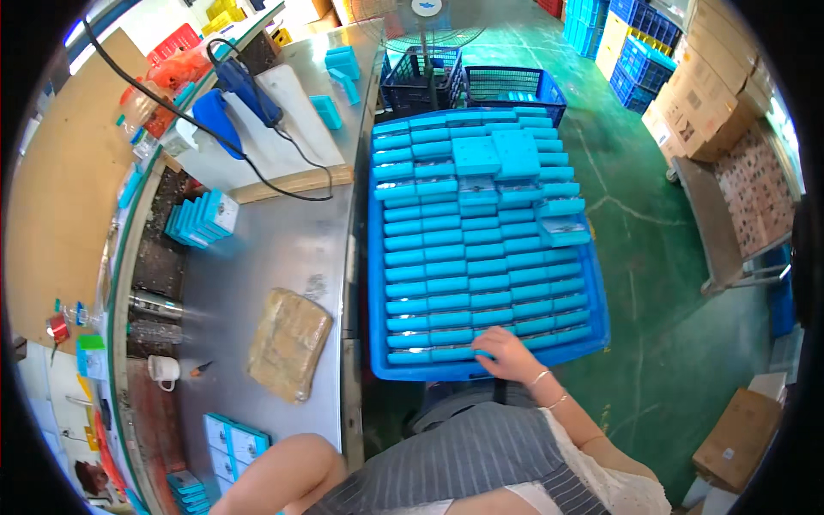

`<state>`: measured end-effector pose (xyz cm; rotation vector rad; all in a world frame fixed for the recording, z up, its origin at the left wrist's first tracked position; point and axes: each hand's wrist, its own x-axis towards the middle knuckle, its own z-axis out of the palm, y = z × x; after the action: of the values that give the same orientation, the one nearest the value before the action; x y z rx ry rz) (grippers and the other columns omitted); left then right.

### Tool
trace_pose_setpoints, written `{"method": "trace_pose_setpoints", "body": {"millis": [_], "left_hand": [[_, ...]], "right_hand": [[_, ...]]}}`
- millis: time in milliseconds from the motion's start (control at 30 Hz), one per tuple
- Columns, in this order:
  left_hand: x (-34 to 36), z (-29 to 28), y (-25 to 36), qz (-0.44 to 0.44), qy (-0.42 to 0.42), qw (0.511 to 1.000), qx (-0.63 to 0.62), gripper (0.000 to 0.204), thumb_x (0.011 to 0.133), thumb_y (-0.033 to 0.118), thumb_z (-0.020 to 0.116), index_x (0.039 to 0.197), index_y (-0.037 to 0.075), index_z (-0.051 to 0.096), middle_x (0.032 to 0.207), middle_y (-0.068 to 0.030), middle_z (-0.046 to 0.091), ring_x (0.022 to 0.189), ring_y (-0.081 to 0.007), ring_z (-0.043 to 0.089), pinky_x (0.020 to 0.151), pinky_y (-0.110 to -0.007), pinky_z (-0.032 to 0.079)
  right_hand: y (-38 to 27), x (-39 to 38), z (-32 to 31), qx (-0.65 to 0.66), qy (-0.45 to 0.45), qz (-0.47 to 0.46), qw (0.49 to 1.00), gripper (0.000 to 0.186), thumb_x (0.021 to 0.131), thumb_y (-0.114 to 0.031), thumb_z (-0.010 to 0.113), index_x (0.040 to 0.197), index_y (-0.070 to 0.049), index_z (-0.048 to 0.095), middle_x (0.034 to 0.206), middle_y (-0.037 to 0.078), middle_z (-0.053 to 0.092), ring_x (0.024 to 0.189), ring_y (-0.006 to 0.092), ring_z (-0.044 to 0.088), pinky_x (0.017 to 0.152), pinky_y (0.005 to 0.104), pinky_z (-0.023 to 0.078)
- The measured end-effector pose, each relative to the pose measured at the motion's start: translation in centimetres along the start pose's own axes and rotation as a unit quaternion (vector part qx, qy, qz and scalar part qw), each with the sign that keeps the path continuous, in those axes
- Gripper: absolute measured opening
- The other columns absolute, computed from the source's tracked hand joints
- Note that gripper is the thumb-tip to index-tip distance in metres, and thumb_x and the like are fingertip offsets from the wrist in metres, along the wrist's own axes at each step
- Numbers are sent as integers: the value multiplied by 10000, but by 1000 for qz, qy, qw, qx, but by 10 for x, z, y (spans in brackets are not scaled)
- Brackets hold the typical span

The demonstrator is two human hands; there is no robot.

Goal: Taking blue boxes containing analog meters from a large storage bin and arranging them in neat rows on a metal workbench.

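Note:
My right hand (506,354) rests at the near edge of a large blue plastic bin (375,283). Its fingers are bent, the thumb stands apart, and the fingertips touch the front row of slim turquoise boxes (489,284). I see nothing lifted in that hand. The boxes stand on edge in tight rows; a few lie flat on top (516,153) toward the far side. My left arm (296,472) bends out at the lower left, and its hand is outside the picture. Close to that arm lies a group of white-faced turquoise boxes (233,446) on the metal table.
On the metal table (249,266) lie a brown taped package (290,345), a white mug (163,371) and a stack of turquoise boxes (202,218). A corded blue tool (249,90) stands farther back. A fan (425,39), dark crates (515,86) and a cart (708,223) surround the bin.

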<state>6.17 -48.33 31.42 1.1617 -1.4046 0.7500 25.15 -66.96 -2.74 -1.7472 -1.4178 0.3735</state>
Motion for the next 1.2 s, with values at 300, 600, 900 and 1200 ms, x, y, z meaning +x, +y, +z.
{"method": "trace_pose_setpoints", "body": {"millis": [300,600,900,1200], "left_hand": [[-164,-93,-131,-667,164,671,279,282,790,180,613,961,-43,603,903,-150,642,859,-232,623,758,-335,482],[-297,-164,-301,-576,-108,596,549,661,719,301,686,1240,6,408,1246,-240,416,1166,-428,367,956,-496,327],[-299,-217,-403,-739,-175,486,433,909,579,536,709,1330,203,320,1385,-182,279,1295,-390,219,1006,-625,161],[-262,-172,-406,-740,-380,350,431,896,397,408,841,1156,95,483,1192,-125,466,1108,-319,464,903,-574,349]], "right_hand": [[60,-18,-93,-153,117,172,966,420,589,-23,682,990,-42,558,1096,142,514,1038,326,471,902,399,398],[143,27,-147,-367,41,164,915,524,578,-14,648,1080,-40,502,1147,150,474,1076,317,444,934,421,355],[169,30,-141,-378,-67,130,914,531,580,-31,643,1092,-40,504,1086,136,500,1036,314,461,921,409,378],[169,14,-157,-332,-150,141,921,652,508,-8,662,1132,-34,478,1114,149,481,1048,340,446,920,421,388]]}}
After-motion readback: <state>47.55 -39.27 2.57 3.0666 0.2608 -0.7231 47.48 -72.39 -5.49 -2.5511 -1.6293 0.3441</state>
